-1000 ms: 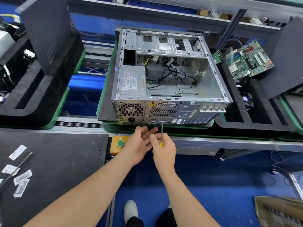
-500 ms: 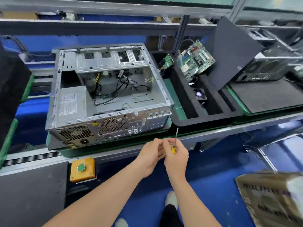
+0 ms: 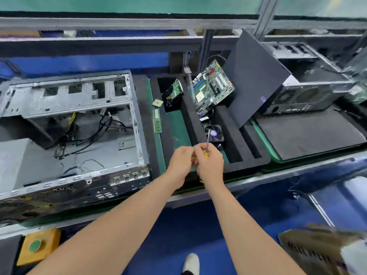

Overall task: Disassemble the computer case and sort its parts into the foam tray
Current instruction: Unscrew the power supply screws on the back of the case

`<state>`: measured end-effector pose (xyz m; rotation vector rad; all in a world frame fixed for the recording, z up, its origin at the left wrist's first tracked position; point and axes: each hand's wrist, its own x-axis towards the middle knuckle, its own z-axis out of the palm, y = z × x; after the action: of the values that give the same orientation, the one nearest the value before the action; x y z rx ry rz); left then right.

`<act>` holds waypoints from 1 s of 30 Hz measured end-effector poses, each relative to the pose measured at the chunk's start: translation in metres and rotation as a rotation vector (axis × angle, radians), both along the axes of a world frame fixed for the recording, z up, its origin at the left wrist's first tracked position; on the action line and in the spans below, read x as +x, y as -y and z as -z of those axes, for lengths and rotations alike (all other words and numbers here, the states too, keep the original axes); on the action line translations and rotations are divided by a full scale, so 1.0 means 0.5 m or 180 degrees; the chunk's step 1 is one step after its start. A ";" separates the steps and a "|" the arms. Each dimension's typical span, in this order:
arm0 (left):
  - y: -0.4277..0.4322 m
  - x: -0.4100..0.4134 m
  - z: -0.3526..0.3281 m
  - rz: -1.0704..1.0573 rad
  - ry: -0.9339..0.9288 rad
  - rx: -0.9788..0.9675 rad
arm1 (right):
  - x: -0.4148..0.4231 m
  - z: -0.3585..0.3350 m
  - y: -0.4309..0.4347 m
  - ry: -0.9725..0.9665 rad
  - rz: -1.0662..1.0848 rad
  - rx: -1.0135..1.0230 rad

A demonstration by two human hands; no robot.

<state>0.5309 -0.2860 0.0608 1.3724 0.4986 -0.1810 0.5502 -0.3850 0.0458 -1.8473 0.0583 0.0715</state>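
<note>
The open grey computer case (image 3: 75, 139) lies on its side at the left, cables and a power supply still inside. To its right stands the black foam tray (image 3: 246, 149), holding a motherboard (image 3: 213, 89) leaning upright, a small card (image 3: 173, 93), a fan (image 3: 214, 132) and the dark side panel (image 3: 256, 80). My right hand (image 3: 210, 165) grips a yellow-handled screwdriver (image 3: 207, 143), shaft pointing up, over the tray's front. My left hand (image 3: 181, 162) touches the right hand, fingers curled at the screwdriver handle; what they pinch is hidden.
A RAM stick (image 3: 156, 121) and a CPU chip (image 3: 157, 103) lie on the green strip between case and tray. Another computer case (image 3: 297, 96) sits on the far-right pallet. A yellow button box (image 3: 37, 247) is at bottom left, a cardboard box (image 3: 321, 253) at bottom right.
My view and both hands have shifted right, from in front of the case's rear panel to over the foam tray. The hands stay together with the screwdriver.
</note>
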 end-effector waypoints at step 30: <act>-0.056 0.020 0.034 0.0526 0.0055 0.2443 | 0.074 0.042 -0.027 -0.2003 0.0362 0.0147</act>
<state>0.5409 -0.2581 0.0436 2.1661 0.4565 -0.1129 0.5872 -0.3714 0.0249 -1.7094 0.5929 0.5669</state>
